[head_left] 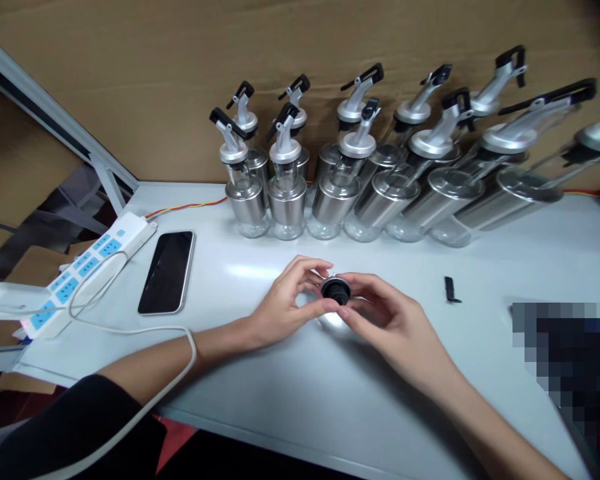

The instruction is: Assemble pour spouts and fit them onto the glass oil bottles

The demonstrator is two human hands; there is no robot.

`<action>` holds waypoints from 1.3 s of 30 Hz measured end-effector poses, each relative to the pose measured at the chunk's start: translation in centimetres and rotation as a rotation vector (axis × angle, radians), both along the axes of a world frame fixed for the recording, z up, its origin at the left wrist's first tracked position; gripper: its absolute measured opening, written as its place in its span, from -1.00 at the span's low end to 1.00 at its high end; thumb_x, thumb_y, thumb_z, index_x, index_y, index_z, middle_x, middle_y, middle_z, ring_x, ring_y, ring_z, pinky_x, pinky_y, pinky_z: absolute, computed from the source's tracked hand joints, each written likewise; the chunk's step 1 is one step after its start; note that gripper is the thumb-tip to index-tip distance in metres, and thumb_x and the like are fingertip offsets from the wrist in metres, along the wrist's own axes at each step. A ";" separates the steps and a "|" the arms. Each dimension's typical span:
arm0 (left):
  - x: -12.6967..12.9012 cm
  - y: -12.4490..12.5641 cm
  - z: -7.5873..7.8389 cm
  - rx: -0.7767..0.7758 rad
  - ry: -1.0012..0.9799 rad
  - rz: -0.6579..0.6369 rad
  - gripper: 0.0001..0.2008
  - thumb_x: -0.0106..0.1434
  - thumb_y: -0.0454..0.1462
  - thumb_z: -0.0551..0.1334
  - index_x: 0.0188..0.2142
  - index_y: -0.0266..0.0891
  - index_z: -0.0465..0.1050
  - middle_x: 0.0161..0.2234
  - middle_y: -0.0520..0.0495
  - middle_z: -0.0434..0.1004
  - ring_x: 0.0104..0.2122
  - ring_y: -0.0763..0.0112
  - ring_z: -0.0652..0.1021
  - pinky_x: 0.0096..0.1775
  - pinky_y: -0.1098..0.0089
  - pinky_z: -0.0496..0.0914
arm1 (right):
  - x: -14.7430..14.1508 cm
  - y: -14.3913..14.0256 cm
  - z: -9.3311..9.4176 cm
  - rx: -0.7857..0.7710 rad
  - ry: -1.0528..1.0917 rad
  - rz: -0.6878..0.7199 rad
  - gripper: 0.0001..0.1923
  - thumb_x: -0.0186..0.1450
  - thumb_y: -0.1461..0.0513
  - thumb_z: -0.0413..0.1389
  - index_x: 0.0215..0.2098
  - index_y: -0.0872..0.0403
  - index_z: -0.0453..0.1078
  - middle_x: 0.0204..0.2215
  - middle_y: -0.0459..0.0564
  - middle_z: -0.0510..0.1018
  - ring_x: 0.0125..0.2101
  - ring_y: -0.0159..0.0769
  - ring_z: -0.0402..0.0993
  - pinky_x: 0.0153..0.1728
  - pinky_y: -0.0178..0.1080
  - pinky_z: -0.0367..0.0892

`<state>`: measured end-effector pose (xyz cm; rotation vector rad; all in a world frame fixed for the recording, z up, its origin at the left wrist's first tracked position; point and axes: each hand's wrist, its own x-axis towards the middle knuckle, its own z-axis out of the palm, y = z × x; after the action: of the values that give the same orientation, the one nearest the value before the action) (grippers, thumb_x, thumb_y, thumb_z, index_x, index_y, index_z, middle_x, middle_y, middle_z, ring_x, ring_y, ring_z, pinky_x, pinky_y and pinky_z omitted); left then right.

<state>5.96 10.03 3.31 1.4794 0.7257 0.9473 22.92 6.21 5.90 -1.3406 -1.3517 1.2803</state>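
Note:
Between both hands is a bottle pourer stopper [336, 291], its black ribbed plug facing me and a silver rim showing around it. My left hand [300, 293] grips it from the left, with the thumb at the lower edge and the fingers behind. From the right, my right hand [380, 307] pinches the same stopper, its thumb close to the left thumb. The pourer's far side is hidden by the plug and fingers. A small black plastic piece [449, 289] lies on the table to the right of my right hand.
Several glass-and-steel bottles [287, 207] with lever pourers stand in rows along the cardboard backing [180, 100]. A phone [167, 272] and a white power strip [85, 270] lie left. A white cable [130, 330] crosses over my left forearm. A pixelated dark area covers the right.

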 end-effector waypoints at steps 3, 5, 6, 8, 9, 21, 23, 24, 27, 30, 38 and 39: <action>0.2 0.0 0.1 -0.056 -0.015 -0.021 -0.65 0.17 -0.27 0.29 -0.07 -0.20 0.26 -0.16 -0.07 0.36 -0.21 0.43 0.47 -0.14 0.39 0.39 | 0.2 0.1 0.1 0.021 0.003 -0.026 -0.73 0.16 0.17 0.18 -0.16 0.01 0.39 -0.20 0.01 0.57 -0.24 -0.25 0.53 -0.21 -0.20 0.48; 0.2 0.0 0.1 -0.057 0.023 -0.041 -0.68 0.18 -0.28 0.27 -0.09 -0.22 0.27 -0.20 -0.07 0.40 -0.25 0.44 0.47 -0.14 0.37 0.38 | 0.3 0.2 0.2 0.008 0.004 -0.021 -0.72 0.16 0.16 0.19 -0.16 0.01 0.39 -0.18 0.02 0.57 -0.25 -0.25 0.55 -0.20 -0.19 0.49; 0.2 0.0 0.2 -0.056 0.044 -0.046 -0.69 0.19 -0.28 0.26 -0.09 -0.23 0.27 -0.21 -0.07 0.41 -0.26 0.43 0.48 -0.15 0.37 0.38 | 0.4 0.2 0.2 -0.006 0.003 -0.013 -0.72 0.16 0.16 0.18 -0.15 0.02 0.39 -0.17 0.03 0.57 -0.26 -0.25 0.55 -0.20 -0.18 0.49; 0.2 -0.1 0.2 -0.053 0.076 -0.056 -0.70 0.20 -0.28 0.22 -0.07 -0.24 0.26 -0.24 -0.07 0.43 -0.29 0.44 0.48 -0.16 0.36 0.39 | 0.4 0.2 0.3 -0.028 -0.003 0.002 -0.72 0.18 0.15 0.17 -0.14 0.03 0.39 -0.15 0.04 0.57 -0.25 -0.25 0.56 -0.16 -0.16 0.48; 0.1 -0.1 0.3 -0.048 0.090 -0.066 -0.70 0.21 -0.27 0.21 -0.06 -0.24 0.25 -0.25 -0.06 0.43 -0.30 0.44 0.48 -0.17 0.36 0.39 | 0.4 0.2 0.3 -0.033 -0.007 0.004 -0.73 0.19 0.14 0.16 -0.15 0.03 0.40 -0.15 0.05 0.58 -0.24 -0.24 0.55 -0.14 -0.15 0.47; -0.2 -0.2 0.9 -0.067 0.186 -0.132 -0.76 0.13 -0.27 0.21 -0.22 -0.25 0.22 -0.36 -0.02 0.43 -0.39 0.44 0.47 -0.28 0.39 0.38 | 0.5 0.2 0.6 0.005 -0.083 0.073 -0.83 0.17 0.15 0.16 -0.30 0.06 0.42 -0.35 0.00 0.60 -0.36 -0.27 0.54 -0.24 -0.21 0.45; -0.2 -0.2 0.9 -0.066 0.182 -0.147 -0.75 0.14 -0.26 0.19 -0.21 -0.24 0.19 -0.38 -0.01 0.42 -0.42 0.45 0.47 -0.32 0.40 0.37 | 0.5 0.2 0.7 0.002 -0.074 0.073 -0.83 0.17 0.16 0.16 -0.29 0.06 0.42 -0.34 0.00 0.60 -0.35 -0.27 0.54 -0.24 -0.22 0.45; -0.3 -0.2 1.0 -0.068 0.185 -0.155 -0.74 0.14 -0.25 0.19 -0.20 -0.24 0.18 -0.40 0.00 0.42 -0.44 0.46 0.46 -0.34 0.40 0.37 | 0.4 0.1 0.7 -0.006 -0.064 0.073 -0.83 0.17 0.16 0.16 -0.29 0.06 0.42 -0.34 0.00 0.60 -0.34 -0.27 0.54 -0.24 -0.22 0.46; -0.4 -0.1 0.9 -0.088 0.176 -0.186 -0.73 0.17 -0.24 0.18 -0.17 -0.23 0.15 -0.43 0.00 0.43 -0.47 0.46 0.46 -0.38 0.41 0.36 | 0.4 0.1 0.9 -0.023 -0.043 0.075 -0.82 0.16 0.17 0.15 -0.28 0.06 0.42 -0.32 0.02 0.61 -0.35 -0.27 0.55 -0.25 -0.23 0.47; -0.4 -0.2 0.8 -0.112 0.140 -0.197 -0.71 0.18 -0.22 0.18 -0.17 -0.22 0.12 -0.42 -0.02 0.46 -0.48 0.46 0.47 -0.39 0.42 0.35 | 0.3 0.1 1.0 -0.019 -0.047 0.076 -0.82 0.14 0.20 0.15 -0.27 0.06 0.44 -0.29 0.03 0.61 -0.34 -0.26 0.56 -0.26 -0.23 0.48; -0.4 -0.3 1.1 -0.079 0.151 -0.164 -0.70 0.14 -0.22 0.22 -0.20 -0.21 0.13 -0.43 0.02 0.41 -0.45 0.47 0.44 -0.34 0.42 0.35 | 0.5 0.2 1.1 -0.016 -0.038 0.047 -0.78 0.08 0.21 0.19 -0.27 0.05 0.48 -0.30 0.03 0.64 -0.35 -0.21 0.59 -0.25 -0.18 0.51; -0.3 -0.3 1.1 -0.069 0.158 -0.158 -0.71 0.14 -0.22 0.22 -0.21 -0.20 0.14 -0.42 0.01 0.40 -0.43 0.46 0.45 -0.33 0.41 0.35 | 0.5 0.2 1.2 -0.016 -0.041 0.046 -0.77 0.08 0.21 0.19 -0.26 0.05 0.48 -0.29 0.04 0.64 -0.35 -0.21 0.59 -0.25 -0.17 0.51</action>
<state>5.61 9.76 4.45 1.5382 0.7363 0.6853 23.45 6.44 7.07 -1.3605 -1.4107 1.3030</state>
